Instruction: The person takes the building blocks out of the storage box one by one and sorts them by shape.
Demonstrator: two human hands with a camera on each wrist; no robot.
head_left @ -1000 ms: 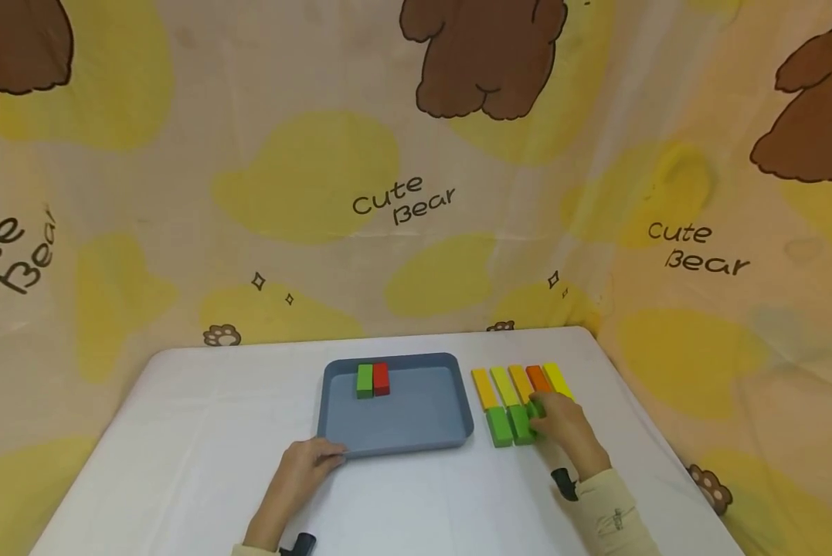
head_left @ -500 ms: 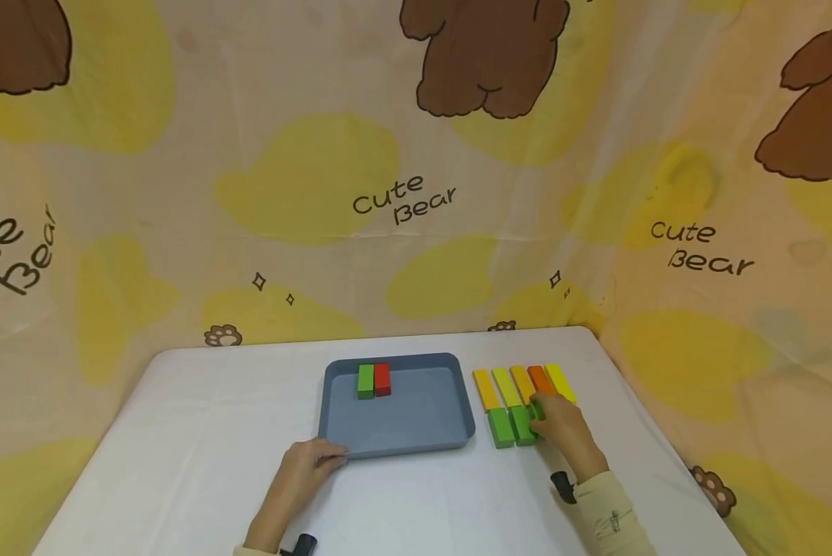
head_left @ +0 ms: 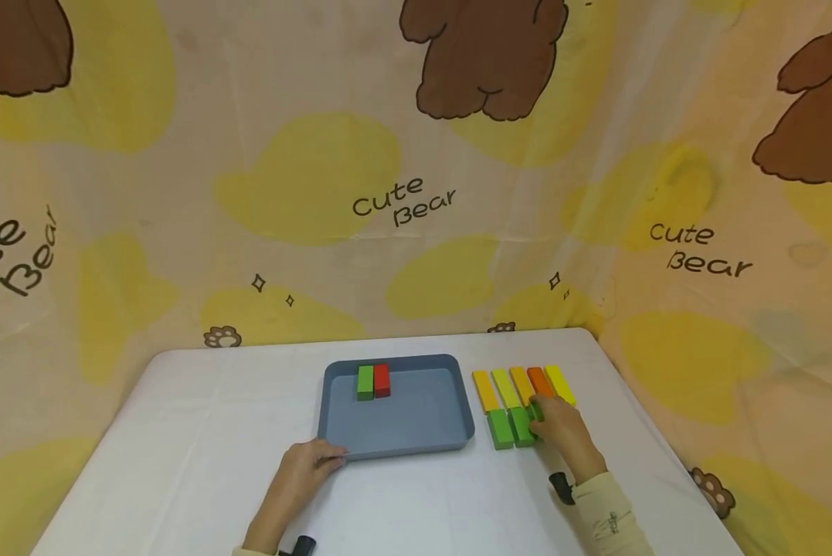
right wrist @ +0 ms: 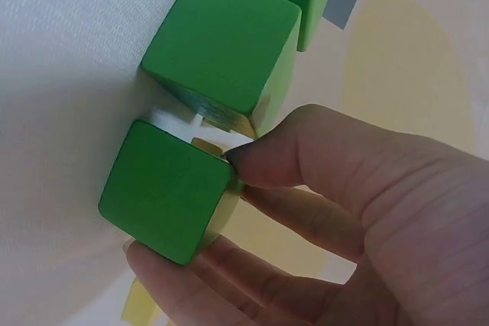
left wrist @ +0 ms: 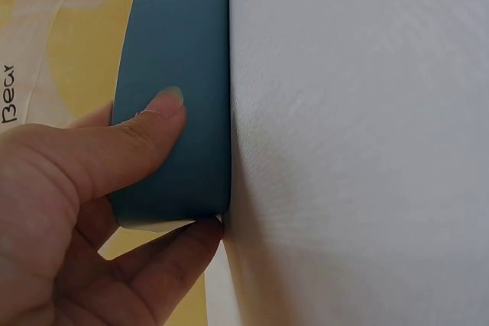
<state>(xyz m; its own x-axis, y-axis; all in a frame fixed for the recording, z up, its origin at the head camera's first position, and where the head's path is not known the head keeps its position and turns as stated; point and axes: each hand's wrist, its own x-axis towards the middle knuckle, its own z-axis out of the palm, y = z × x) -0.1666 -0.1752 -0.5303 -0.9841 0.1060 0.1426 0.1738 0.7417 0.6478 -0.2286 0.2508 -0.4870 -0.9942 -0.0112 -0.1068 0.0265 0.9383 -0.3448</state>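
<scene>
My left hand [head_left: 302,469] grips the near left corner of a blue-grey tray [head_left: 402,432]; in the left wrist view the thumb lies on the tray's outer wall [left wrist: 183,28] and the fingers curl around its corner. My right hand [head_left: 564,428] pinches a green block [right wrist: 168,192] between thumb and fingers, at the right end of a row of green blocks. Beside it stand two more green blocks, a middle one [head_left: 522,426] and a left one [head_left: 500,429]. In the tray's far part lie a green block [head_left: 365,382] and a red block [head_left: 382,380], side by side.
Behind the green row is a row of blocks: an orange-yellow one [head_left: 485,391], a lime one [head_left: 506,388], another orange-yellow one [head_left: 521,384], an orange one [head_left: 538,380] and a yellow one [head_left: 558,381]. A white cloth [head_left: 416,510] covers the table; a patterned curtain [head_left: 304,255] hangs behind.
</scene>
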